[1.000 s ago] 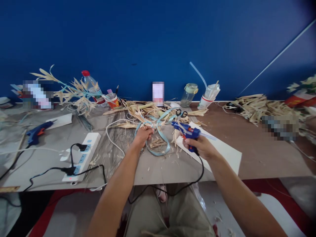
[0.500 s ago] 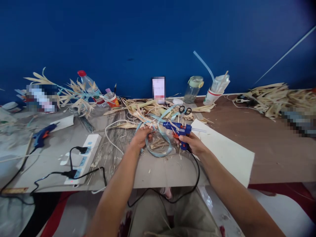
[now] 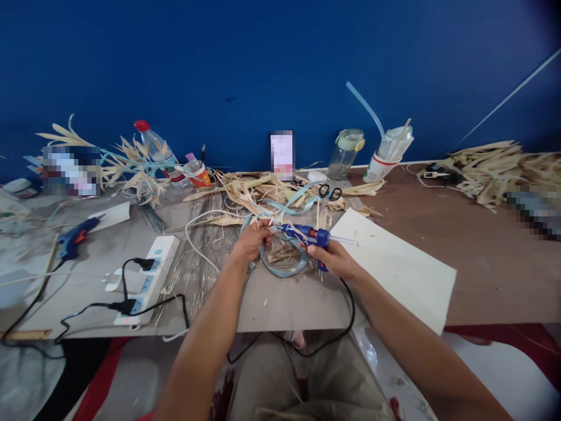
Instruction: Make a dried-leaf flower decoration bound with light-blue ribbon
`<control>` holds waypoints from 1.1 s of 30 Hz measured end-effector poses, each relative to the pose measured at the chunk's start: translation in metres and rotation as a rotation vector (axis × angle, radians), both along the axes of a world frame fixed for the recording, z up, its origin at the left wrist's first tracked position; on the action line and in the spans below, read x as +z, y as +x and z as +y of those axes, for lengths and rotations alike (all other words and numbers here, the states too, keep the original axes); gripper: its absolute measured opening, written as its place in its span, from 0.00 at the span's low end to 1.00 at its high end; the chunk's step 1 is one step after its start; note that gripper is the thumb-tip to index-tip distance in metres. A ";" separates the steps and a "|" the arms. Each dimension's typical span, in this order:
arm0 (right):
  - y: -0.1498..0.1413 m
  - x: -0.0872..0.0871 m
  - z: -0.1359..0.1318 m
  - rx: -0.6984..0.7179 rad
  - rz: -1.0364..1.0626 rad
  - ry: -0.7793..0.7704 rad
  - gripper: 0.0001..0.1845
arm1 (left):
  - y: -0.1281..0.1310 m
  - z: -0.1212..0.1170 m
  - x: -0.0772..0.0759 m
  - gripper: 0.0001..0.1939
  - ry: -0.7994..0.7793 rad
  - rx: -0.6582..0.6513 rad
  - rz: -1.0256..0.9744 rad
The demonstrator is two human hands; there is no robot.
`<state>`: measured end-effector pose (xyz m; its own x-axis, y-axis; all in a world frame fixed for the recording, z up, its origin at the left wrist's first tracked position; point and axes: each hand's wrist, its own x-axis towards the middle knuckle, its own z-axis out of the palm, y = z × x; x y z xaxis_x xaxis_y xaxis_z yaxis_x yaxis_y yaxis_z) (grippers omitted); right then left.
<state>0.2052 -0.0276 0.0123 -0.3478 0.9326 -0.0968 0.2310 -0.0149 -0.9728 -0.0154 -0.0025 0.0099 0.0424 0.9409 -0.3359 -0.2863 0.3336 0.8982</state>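
My right hand (image 3: 335,257) is wrapped round a blue glue gun (image 3: 307,233), with a clear glue stick poking from its back end. The nozzle points left and reaches the fingertips of my left hand (image 3: 254,241). Those fingers are pinched on a stem of pale dried husk, wrapped partly in light blue tape; its exact end is hidden by the fingers. Below and to the right of the pinch, a loop of light blue tape (image 3: 284,273) lies over husk scraps. Behind my hands spreads a pile of dried husks (image 3: 249,190).
A white power strip (image 3: 151,278) with black plugs lies at left, near a second blue glue gun (image 3: 76,237). Scissors (image 3: 330,192), a clear jar (image 3: 346,155), a paper cup (image 3: 379,168) and a phone (image 3: 283,155) stand behind. White card (image 3: 398,269) lies at right.
My right hand has brought the glue gun leftward, its nozzle now at my left fingertips. My left hand keeps its pinch in nearly the same place. The camera view has shifted slightly.
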 end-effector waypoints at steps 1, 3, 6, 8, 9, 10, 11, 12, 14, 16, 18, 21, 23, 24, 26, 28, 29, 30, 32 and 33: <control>0.000 -0.001 0.000 -0.001 -0.010 0.005 0.31 | 0.000 0.000 0.000 0.18 0.010 0.005 0.016; 0.000 -0.002 0.000 0.009 -0.016 0.018 0.31 | 0.001 0.000 0.001 0.18 0.020 0.019 0.047; 0.000 -0.005 0.001 0.026 -0.034 0.027 0.31 | 0.002 -0.001 0.002 0.17 0.033 0.026 0.076; 0.000 -0.006 0.001 0.025 -0.056 0.030 0.31 | 0.002 0.000 0.002 0.16 0.046 0.026 0.082; 0.000 -0.006 0.001 0.025 -0.062 0.035 0.31 | 0.002 0.000 0.002 0.16 0.052 0.026 0.084; 0.000 -0.006 0.001 0.027 -0.063 0.043 0.30 | 0.002 0.000 0.001 0.16 0.058 0.027 0.086; -0.001 -0.005 0.001 0.031 -0.063 0.051 0.29 | 0.002 0.000 0.000 0.15 0.061 0.028 0.089; -0.001 -0.005 0.001 0.036 -0.061 0.060 0.29 | 0.002 0.001 -0.001 0.15 0.063 0.030 0.093; -0.002 -0.006 0.001 0.035 -0.060 0.075 0.28 | 0.002 0.001 -0.002 0.15 0.069 0.032 0.096; -0.002 -0.006 0.001 0.028 -0.069 0.089 0.27 | 0.003 0.002 -0.003 0.16 0.077 0.040 0.094; -0.002 -0.007 0.001 0.020 -0.081 0.092 0.26 | 0.003 0.002 -0.001 0.16 0.084 0.048 0.087; -0.002 -0.006 0.001 0.017 -0.084 0.077 0.26 | 0.004 0.001 0.001 0.17 0.083 0.049 0.078; -0.003 -0.006 0.001 0.013 -0.079 0.074 0.26 | 0.005 0.000 0.002 0.17 0.087 0.050 0.078; -0.003 -0.005 0.001 0.013 -0.074 0.075 0.25 | 0.005 0.000 0.002 0.17 0.093 0.051 0.080; -0.004 -0.005 0.001 0.011 -0.065 0.077 0.25 | 0.005 0.001 0.001 0.17 0.105 0.049 0.083; -0.004 -0.004 0.001 0.009 -0.070 0.074 0.25 | 0.005 0.001 0.000 0.17 0.113 0.044 0.089; -0.004 -0.003 0.001 0.007 -0.077 0.072 0.25 | 0.005 0.001 0.000 0.17 0.116 0.044 0.094; -0.004 -0.003 0.001 0.005 -0.087 0.069 0.26 | 0.005 0.002 -0.001 0.16 0.118 0.046 0.098; -0.004 -0.003 0.001 0.003 -0.099 0.070 0.25 | 0.004 0.002 -0.001 0.16 0.127 0.050 0.104; -0.004 -0.003 0.001 0.002 -0.101 0.073 0.25 | 0.004 0.002 -0.001 0.16 0.132 0.050 0.105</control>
<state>0.2016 -0.0265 0.0093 -0.3417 0.9377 -0.0629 0.3276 0.0561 -0.9432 -0.0111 -0.0001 0.0086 -0.0348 0.9771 -0.2099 -0.2016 0.1988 0.9591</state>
